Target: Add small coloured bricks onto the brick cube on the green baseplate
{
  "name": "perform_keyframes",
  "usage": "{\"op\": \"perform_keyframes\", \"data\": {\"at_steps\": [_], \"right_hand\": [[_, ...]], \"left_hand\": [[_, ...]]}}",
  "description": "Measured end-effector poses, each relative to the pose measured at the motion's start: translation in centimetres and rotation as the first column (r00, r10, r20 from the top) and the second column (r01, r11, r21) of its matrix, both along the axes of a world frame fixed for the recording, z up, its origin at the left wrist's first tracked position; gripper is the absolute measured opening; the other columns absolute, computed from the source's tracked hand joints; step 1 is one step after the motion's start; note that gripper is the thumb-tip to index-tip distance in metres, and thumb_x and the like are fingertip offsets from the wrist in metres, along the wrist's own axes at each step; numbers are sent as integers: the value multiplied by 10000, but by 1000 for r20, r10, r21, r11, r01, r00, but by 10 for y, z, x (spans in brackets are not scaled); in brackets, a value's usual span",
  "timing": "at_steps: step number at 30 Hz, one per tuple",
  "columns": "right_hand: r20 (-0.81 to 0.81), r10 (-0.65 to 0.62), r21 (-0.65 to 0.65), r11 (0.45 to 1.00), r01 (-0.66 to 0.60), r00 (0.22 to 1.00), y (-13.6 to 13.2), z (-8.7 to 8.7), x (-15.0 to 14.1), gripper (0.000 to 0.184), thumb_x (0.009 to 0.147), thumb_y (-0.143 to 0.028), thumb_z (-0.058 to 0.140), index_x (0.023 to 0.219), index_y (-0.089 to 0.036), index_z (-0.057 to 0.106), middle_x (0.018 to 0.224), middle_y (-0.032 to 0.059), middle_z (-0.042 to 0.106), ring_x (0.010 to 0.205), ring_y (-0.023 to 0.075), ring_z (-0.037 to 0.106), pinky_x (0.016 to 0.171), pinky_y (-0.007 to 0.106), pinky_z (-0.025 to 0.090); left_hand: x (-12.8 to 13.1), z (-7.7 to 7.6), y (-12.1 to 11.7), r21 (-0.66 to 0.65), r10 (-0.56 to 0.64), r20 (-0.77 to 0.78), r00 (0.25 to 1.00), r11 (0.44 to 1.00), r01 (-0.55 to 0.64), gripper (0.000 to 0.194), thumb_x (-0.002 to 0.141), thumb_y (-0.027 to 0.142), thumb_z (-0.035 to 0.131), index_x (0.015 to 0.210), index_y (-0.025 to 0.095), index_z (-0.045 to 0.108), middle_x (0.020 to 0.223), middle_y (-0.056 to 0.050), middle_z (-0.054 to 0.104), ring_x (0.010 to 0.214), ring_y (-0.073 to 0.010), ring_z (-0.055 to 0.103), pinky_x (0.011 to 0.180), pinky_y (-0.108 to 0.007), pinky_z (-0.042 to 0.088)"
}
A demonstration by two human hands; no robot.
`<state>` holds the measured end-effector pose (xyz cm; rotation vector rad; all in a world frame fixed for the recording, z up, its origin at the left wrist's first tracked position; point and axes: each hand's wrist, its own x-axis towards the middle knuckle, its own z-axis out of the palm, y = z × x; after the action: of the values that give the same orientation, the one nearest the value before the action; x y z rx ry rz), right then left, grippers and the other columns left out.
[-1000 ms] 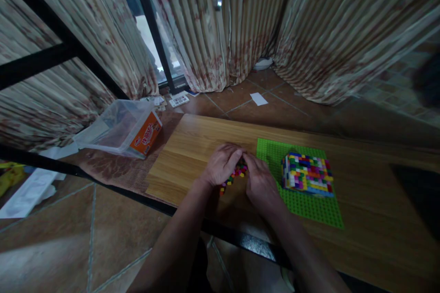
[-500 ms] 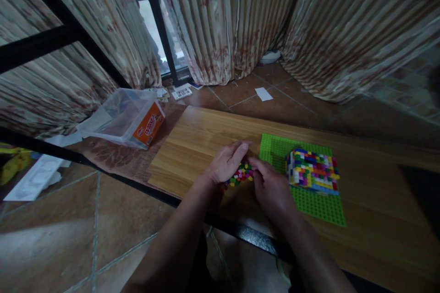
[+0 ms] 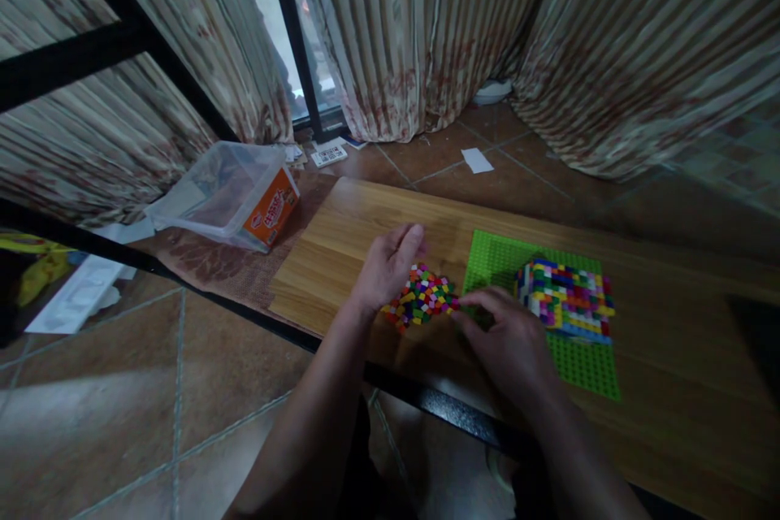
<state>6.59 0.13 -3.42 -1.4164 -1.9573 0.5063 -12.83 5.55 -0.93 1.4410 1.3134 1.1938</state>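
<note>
A loose pile of small, many-coloured toy bricks (image 3: pixel 425 297) lies on the wooden tabletop between my hands. My left hand (image 3: pixel 388 266) is raised just behind the pile's left side, its fingers curled together; a hint of pink shows at the fingertips, but what they hold is too small to make out. At the pile's right edge, my right hand (image 3: pixel 509 335) pinches a small dark toy brick between thumb and forefinger. To its right, a block built of multicoloured bricks (image 3: pixel 566 299) stands on a green studded baseplate (image 3: pixel 582 366).
A clear plastic bin (image 3: pixel 223 191) with an orange label sits beyond the board's left end, on a patterned brown cloth (image 3: pixel 210 260). A black metal bar (image 3: pixel 439 406) runs along the near edge. Curtains (image 3: pixel 378 41) hang behind, and a white card (image 3: pixel 477 161) lies on the tiled floor.
My hands have moved apart, uncovering more of the brick pile. The left hand has lifted back a little, and the right has drawn to the right. The whole view has shifted slightly.
</note>
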Motion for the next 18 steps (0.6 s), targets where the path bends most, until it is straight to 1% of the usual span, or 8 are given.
{"op": "perform_keyframes", "data": {"at_steps": [3,6,8,11,14,16,18], "right_hand": [[40,30,-29,999,-29,999,-1,-4,1,77,851,-279,654,861,-232,714,898,43,689,825,213,657,716,349,509],[70,35,-42,999,-32,997,-1,-8,0,83,855,-264,643,883,-239,718,913,41,680,803,203,642,699,341,498],[85,32,-27,999,-30,996,0,-11,-2,81,862,-254,636,882,-238,713,914,43,679,813,204,635,712,344,493],[111,42,-4,999,-42,993,1,-11,-4,75,872,-227,630,877,-238,704,915,45,677,875,214,624,775,355,486],[129,55,-26,998,-52,990,0,-10,-9,107,884,-180,615,869,-240,702,923,41,676,911,214,609,812,349,479],[135,65,-44,997,-60,989,0,-9,-13,130,894,-161,604,866,-236,707,926,42,678,911,211,604,810,339,479],[155,48,-31,999,-44,987,1,-9,-17,142,894,-143,598,853,-231,703,923,44,675,907,212,600,789,330,480]], "left_hand": [[-1,4,-1,-4,72,72,995,997,-72,367,953,425,525,1082,121,686,944,-87,758,800,-175,713,777,-292,562],[1,4,-1,-26,126,121,985,992,-124,302,919,357,575,1072,120,683,928,-77,755,783,-170,712,764,-294,567],[2,4,0,-41,139,139,981,990,-134,281,896,329,596,1062,120,686,897,-67,752,767,-169,712,749,-293,571],[5,5,-1,-66,139,158,978,989,-130,277,865,313,623,1045,114,694,823,-53,743,741,-172,708,730,-291,574],[9,8,-3,-107,159,147,976,984,-144,305,831,331,655,1045,118,705,795,-47,745,762,-188,713,721,-290,574],[12,10,-4,-136,165,110,980,979,-149,329,821,356,668,1052,126,713,817,-47,755,768,-192,716,729,-293,572],[17,12,-4,-148,149,75,986,979,-137,353,820,383,671,1064,131,715,867,-54,768,804,-200,722,761,-301,565]]}}
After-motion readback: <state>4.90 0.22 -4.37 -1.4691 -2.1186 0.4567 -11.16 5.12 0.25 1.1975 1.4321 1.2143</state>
